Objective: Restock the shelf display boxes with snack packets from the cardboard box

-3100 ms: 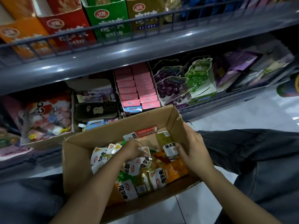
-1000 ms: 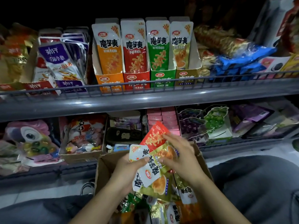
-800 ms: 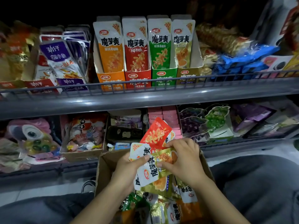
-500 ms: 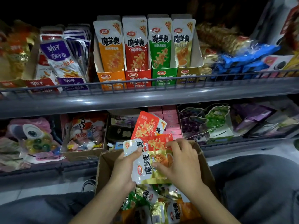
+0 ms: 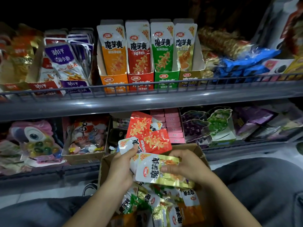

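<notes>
- On the far left of the top shelf (image 5: 147, 102) stand purple and red packets (image 5: 65, 63), leaning in their own boxes.
- Next along the shelf are four display boxes side by side: orange (image 5: 113, 82), red (image 5: 140, 81), green (image 5: 166, 79) and gold (image 5: 188, 77). Each has packets standing up in it.
- Your left hand (image 5: 121, 169) is over the cardboard box (image 5: 105, 163). Its fingers are curled round a bunch of packets, and the thumb presses on the front one.
- Two red packets (image 5: 147, 136) stick up from that bunch, fanned out.
- A gold packet (image 5: 157, 172) lies across the front, between both hands.
- Your right hand (image 5: 188, 167) pinches the gold packet, thumb on its front and fingers curled over its top edge.
- More packets (image 5: 160, 203) lie loose in the cardboard box, below your hands.
</notes>
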### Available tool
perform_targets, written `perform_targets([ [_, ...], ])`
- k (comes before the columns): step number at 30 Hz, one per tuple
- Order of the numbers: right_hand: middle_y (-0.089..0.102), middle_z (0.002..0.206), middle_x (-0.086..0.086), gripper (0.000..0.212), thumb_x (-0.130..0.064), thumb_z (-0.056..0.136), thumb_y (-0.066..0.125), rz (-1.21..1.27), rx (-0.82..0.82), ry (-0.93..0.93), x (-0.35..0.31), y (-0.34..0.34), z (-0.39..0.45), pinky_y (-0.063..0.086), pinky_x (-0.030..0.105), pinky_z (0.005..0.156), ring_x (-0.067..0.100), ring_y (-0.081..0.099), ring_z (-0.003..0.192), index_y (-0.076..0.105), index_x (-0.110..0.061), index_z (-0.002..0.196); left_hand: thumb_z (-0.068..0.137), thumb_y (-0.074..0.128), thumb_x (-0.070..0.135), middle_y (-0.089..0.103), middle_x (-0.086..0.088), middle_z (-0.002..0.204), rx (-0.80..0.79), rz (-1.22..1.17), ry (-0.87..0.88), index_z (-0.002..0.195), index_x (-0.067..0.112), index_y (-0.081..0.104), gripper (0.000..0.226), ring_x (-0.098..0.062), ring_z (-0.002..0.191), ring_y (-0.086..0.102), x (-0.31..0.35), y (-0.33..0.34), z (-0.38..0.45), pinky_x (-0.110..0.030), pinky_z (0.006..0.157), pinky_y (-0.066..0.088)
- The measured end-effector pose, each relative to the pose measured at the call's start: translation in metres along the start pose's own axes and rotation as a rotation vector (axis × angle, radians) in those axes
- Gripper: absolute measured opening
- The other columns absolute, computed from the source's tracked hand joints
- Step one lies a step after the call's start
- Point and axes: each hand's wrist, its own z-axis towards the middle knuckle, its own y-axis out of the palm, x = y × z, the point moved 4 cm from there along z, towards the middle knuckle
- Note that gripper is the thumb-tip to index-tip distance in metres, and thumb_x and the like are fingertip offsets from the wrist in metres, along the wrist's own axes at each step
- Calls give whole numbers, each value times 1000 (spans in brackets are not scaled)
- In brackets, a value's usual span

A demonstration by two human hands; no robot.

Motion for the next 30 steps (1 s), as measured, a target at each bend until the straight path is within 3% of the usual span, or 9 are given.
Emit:
perform_targets([
  [5,67,61,-3,24,-31,74,77,309,272,83,11,-36,-5,48,25,56,12,62,56,62,-13,72,88,64,9,71,-5,92,88,99,72,103,12,65,15,-20,78,67,10,-11,1,-33,65,52],
  [9,72,78,12,25,-31,70,76,606,311,112,10,-24,-4,54,31,60,22,67,65,68,-11,82,85,67,9,74,-8,92,-9,159,53,104,8,66,19,-22,78,71,6,-3,-2,-36,70,55],
  [13,73,81,4,25,-37,77,74,439,386,67,9,0,-2,54,33,67,19,67,73,70,-15,89,84,63,5,74,-8,81,-195,156,-13,100,7,67,17,-18,65,70,0,15,-10,-30,54,57],
  [15,72,80,-2,32,-46,76,73,352,400,73,8,4,0,54,32,69,15,66,73,66,-17,87,81,65,7,74,-10,87,-248,175,-27,105,7,67,24,-20,70,70,0,18,-10,-32,58,58],
  [18,64,67,-6,25,-39,82,70,269,365,48,1,3,1,47,26,62,7,57,62,54,-20,75,84,63,8,73,-11,90,-270,204,-24,111,5,65,27,-22,73,69,1,19,-10,-34,64,58],
  [21,66,86,-6,23,-33,84,69,246,325,-9,-7,0,2,49,26,68,6,60,74,52,-19,89,84,64,9,74,-8,84,-264,247,3,108,7,65,24,-20,67,69,1,23,-13,-30,58,57],
  [23,67,97,-4,23,-21,86,68,305,322,-48,-11,-4,3,51,21,60,6,65,75,52,-18,101,87,63,9,74,-7,81,-256,287,32,105,9,65,18,-18,63,69,4,26,-15,-25,51,52],
  [27,68,104,1,29,-7,88,64,473,320,-62,-18,-8,6,50,24,53,14,67,69,51,-20,111,86,65,12,74,-12,90,-251,347,80,104,9,68,18,-26,75,68,12,31,-15,-34,69,52],
  [30,67,106,4,26,-14,88,66,422,344,-84,-19,-14,11,56,34,69,17,68,83,51,-20,108,83,68,9,74,-11,92,-274,353,109,102,10,69,19,-29,80,68,18,39,-18,-38,76,54],
])
